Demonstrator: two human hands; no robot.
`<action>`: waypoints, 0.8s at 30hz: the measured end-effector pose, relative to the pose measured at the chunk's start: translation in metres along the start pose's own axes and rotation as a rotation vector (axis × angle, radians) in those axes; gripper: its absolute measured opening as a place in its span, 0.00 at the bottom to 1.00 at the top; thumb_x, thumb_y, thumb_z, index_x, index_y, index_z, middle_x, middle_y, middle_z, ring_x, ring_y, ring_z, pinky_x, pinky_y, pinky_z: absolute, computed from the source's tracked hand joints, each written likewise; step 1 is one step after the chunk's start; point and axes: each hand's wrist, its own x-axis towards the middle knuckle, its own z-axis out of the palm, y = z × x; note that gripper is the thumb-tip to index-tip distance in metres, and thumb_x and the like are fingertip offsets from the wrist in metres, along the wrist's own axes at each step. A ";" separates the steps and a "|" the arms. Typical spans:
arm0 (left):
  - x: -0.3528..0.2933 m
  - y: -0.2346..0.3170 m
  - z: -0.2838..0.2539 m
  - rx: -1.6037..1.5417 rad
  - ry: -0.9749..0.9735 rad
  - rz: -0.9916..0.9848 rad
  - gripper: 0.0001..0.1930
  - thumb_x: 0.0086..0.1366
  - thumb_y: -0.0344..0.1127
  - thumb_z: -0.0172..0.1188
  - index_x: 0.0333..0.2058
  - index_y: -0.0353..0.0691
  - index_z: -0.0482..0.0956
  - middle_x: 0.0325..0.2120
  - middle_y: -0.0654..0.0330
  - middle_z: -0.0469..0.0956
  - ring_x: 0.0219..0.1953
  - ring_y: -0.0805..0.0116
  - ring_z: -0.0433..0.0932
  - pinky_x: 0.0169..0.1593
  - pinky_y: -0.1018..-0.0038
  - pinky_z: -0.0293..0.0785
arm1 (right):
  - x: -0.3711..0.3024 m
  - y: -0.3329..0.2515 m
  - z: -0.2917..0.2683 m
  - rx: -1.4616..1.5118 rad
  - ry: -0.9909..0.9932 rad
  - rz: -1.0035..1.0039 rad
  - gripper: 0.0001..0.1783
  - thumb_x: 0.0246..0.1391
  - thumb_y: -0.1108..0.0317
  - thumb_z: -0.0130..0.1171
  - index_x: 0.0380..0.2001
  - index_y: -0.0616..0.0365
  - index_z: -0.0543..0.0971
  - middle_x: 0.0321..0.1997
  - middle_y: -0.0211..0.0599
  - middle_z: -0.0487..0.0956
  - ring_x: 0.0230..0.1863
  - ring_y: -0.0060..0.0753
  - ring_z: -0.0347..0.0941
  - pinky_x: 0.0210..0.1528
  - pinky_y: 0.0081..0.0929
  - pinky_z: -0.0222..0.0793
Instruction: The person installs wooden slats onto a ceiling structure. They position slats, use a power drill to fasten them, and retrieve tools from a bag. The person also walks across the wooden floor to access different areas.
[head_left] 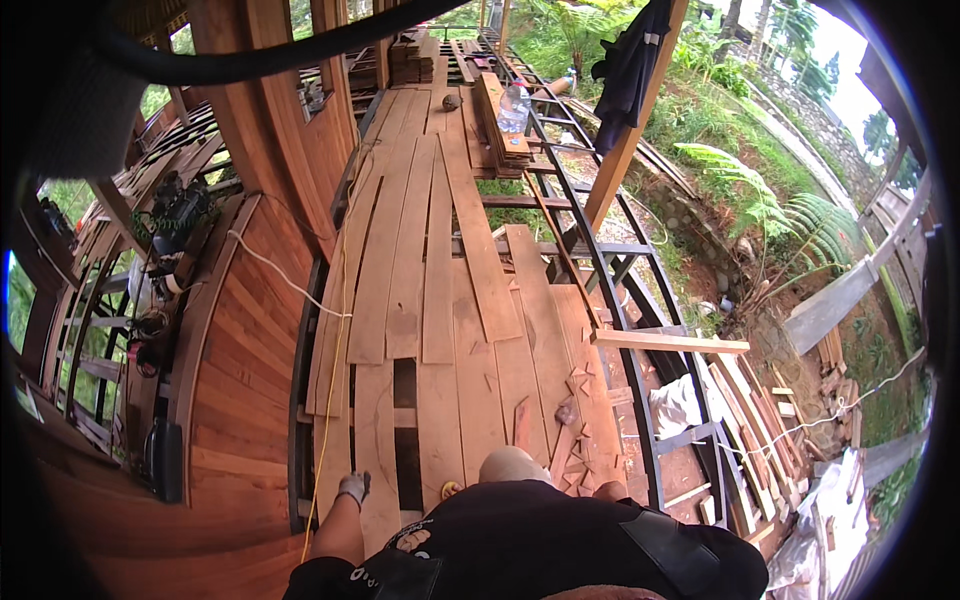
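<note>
My left hand [354, 487], in a grey glove, rests on a wooden plank [374, 430] at the lower left of the deck. Its fingers look stretched out against the wood, with nothing seen in them. A yellow cord [326, 430] runs just left of it. Beside that plank, a dark gap [405, 430] opens between the boards. My bare knee [510, 464] shows in front of my black shirt. Right of it is a small patch of skin, mostly covered by my body; I cannot tell whether it is my right hand. Triangular wood offcuts [573, 455] lie near there.
Loose long planks [410, 220] cover the walkway. A wooden wall [250, 400] borders it on the left; open dark metal framing [625, 350] runs along the right. Ahead stand a plank stack [500, 130] and a clear bottle [514, 108]. A dark garment [632, 75] hangs on a post.
</note>
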 end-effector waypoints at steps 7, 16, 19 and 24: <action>0.286 -0.167 -0.237 -1.594 0.531 -0.442 0.11 0.71 0.42 0.52 0.34 0.41 0.77 0.25 0.62 0.77 0.27 0.61 0.76 0.34 0.69 0.74 | 0.158 -0.104 -0.114 0.078 -0.049 0.125 0.15 0.48 0.55 0.64 0.32 0.53 0.87 0.36 0.41 0.86 0.39 0.42 0.83 0.39 0.38 0.77; 0.370 -0.225 -0.270 -1.213 -0.257 -0.645 0.16 0.68 0.50 0.55 0.38 0.44 0.79 0.24 0.54 0.80 0.23 0.58 0.79 0.28 0.62 0.72 | 0.454 -0.253 -0.380 -0.541 -0.081 -0.248 0.09 0.50 0.61 0.64 0.32 0.52 0.87 0.34 0.35 0.86 0.34 0.35 0.83 0.31 0.36 0.76; 0.335 -0.292 -0.200 -2.177 -0.090 -0.994 0.19 0.65 0.54 0.58 0.38 0.42 0.81 0.25 0.56 0.82 0.24 0.56 0.81 0.30 0.59 0.76 | 0.544 -0.420 -0.483 0.431 0.139 -0.226 0.06 0.45 0.66 0.65 0.28 0.53 0.86 0.29 0.35 0.85 0.29 0.34 0.82 0.29 0.33 0.76; 0.405 -0.374 -0.233 -1.051 -0.200 -0.562 0.14 0.69 0.44 0.53 0.42 0.42 0.80 0.32 0.51 0.84 0.33 0.49 0.83 0.40 0.55 0.78 | 0.688 -0.560 -0.594 0.299 0.338 -0.400 0.08 0.43 0.63 0.62 0.25 0.53 0.86 0.24 0.42 0.83 0.26 0.41 0.81 0.31 0.38 0.74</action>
